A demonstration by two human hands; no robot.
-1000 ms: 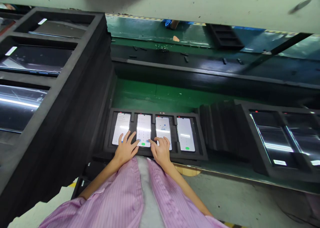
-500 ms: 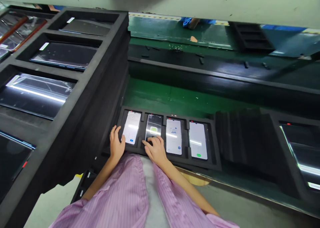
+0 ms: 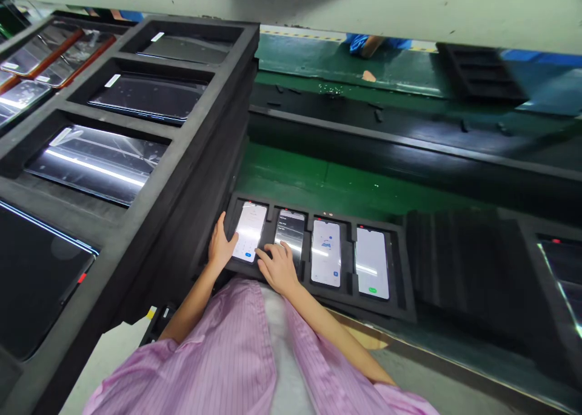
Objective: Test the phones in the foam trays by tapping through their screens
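Observation:
A black foam tray (image 3: 404, 282) in front of me holds several smartphones in a row, screens lit. My left hand (image 3: 221, 246) rests at the left side of the leftmost phone (image 3: 250, 224), its thumb at the screen's edge and fingers apart. That phone has a white screen with a blue button low down. My right hand (image 3: 279, 268) lies over the lower part of the second phone (image 3: 291, 222), fingers spread and a fingertip reaching toward the first phone's lower right corner. Dark with lines of text is the second phone's screen. Farther right are a white-screened phone (image 3: 326, 245) and another with a green button (image 3: 370, 251).
On my left rises a tall stack of black foam trays (image 3: 191, 179) with dark-screened phones in the top one. Another foam stack (image 3: 450, 269) stands at the right. Behind the tray runs a black conveyor belt (image 3: 318, 106), with a foam tray (image 3: 482, 73) beyond it.
The second phone's screen has gone from a green icon to lines of text. My right hand has shifted left relative to the phones. Small marks like a keypad now show on the first phone.

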